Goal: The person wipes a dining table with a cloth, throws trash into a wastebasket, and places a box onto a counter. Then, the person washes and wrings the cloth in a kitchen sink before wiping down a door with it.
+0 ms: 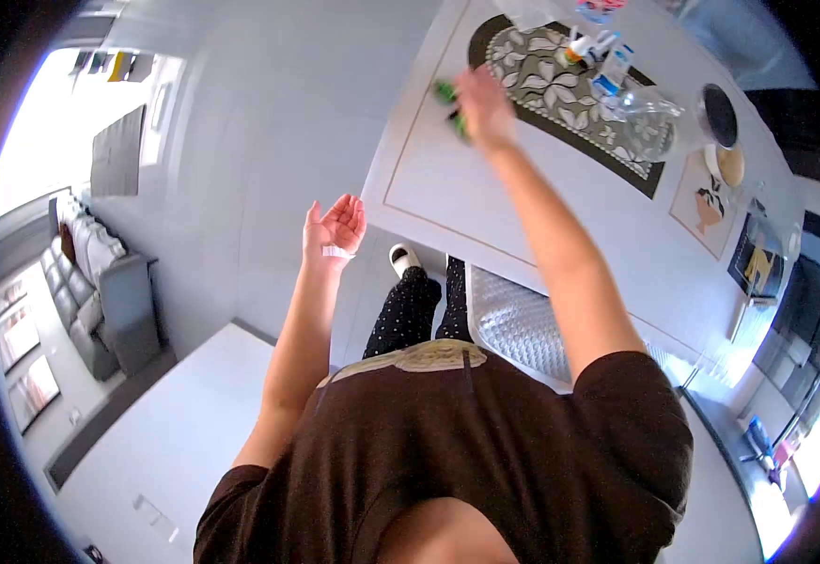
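My left hand [337,226] is held out beside the near-left corner of the white table [419,202]. Its palm faces up, the fingers are apart, and nothing lies in it. A white strip [337,252] crosses that wrist. My right hand [487,108] reaches over the table's left side, smeared by motion. Right against it is a small green and dark thing [446,91], partly hidden by the hand; its kind is unclear, as is whether my fingers grip it. A dark table runner with pale flowers [551,85] starts just right of that hand.
On the runner stand a small white bottle with an orange-and-green band [577,49], a blue-and-white carton [615,68] and a clear plastic container [649,113]. A bowl [727,165] sits farther right. A chair with a quilted silvery seat [518,320] is tucked at the table's near edge.
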Demonstrator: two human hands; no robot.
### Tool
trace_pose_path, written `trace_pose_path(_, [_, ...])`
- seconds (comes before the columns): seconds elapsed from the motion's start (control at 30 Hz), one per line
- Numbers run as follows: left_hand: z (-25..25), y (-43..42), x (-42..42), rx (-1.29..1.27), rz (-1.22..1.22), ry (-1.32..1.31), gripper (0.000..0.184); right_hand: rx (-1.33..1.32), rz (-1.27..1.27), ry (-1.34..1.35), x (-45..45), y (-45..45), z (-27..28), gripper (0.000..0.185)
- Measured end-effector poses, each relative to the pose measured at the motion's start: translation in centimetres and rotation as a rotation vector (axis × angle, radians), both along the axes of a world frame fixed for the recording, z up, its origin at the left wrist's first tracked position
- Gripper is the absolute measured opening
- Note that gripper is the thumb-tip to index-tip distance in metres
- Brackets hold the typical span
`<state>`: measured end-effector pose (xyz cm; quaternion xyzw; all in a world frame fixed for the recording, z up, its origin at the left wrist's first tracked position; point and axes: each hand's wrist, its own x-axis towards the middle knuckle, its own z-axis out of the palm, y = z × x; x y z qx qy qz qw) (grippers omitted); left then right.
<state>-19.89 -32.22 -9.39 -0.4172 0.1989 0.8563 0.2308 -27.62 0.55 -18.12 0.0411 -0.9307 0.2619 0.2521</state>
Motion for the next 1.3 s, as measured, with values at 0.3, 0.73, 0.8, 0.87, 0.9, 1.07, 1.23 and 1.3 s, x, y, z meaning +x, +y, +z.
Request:
trace_pose_path(0.3, [-6.4,-3.0,3.8,-0.084,-0.065,-0.241,0.065,0.561,0.151,-0.269,-4.0,-3.2,-0.4,0.045])
trace_pose_path(0.73, [-5.3,-1.1,1.0,-0.079,-0.396,-0.092,0.089,-0.274,0.221,-0.055,7.6,-11.1,1.3,0.033])
trace_pose_path(0.8, [-4.7,-1.4,1.4,-0.09,-0.463,-0.064,0.091,-0.157,-0.064,-0.062,8.2,-7.3,1.9,0.032])
trace_pose_path(0.87, [-4.4,-1.4,0.7,-0.013,-0.548,-0.058,0.089,0.079,-0.344,-0.268,9.8,-4.6,0.2,0.038])
trace_pose_path(0.9, [-4.7,-1.4,0.3,-0.003,-0.567,-0.056,0.089,0.154,-0.394,-0.312,10.7,-5.0,0.1,0.04])
trace_pose_path(1.07, [-7.7,-2.2,-1.5,0.198,-0.793,0.05,0.084,0.207,-0.592,-0.464,13.4,-12.9,0.9,0.054])
trace_pose_path(1.23, [-8.1,-3.6,-4.6,0.214,-0.956,-0.006,0.081,0.281,-0.396,-0.402,12.7,-23.6,1.1,0.053])
trace_pose_path(1.3, [-9.0,-5.2,-6.7,0.242,-0.982,-0.042,0.077,0.287,-0.272,-0.278,11.9,-26.5,0.6,0.041])
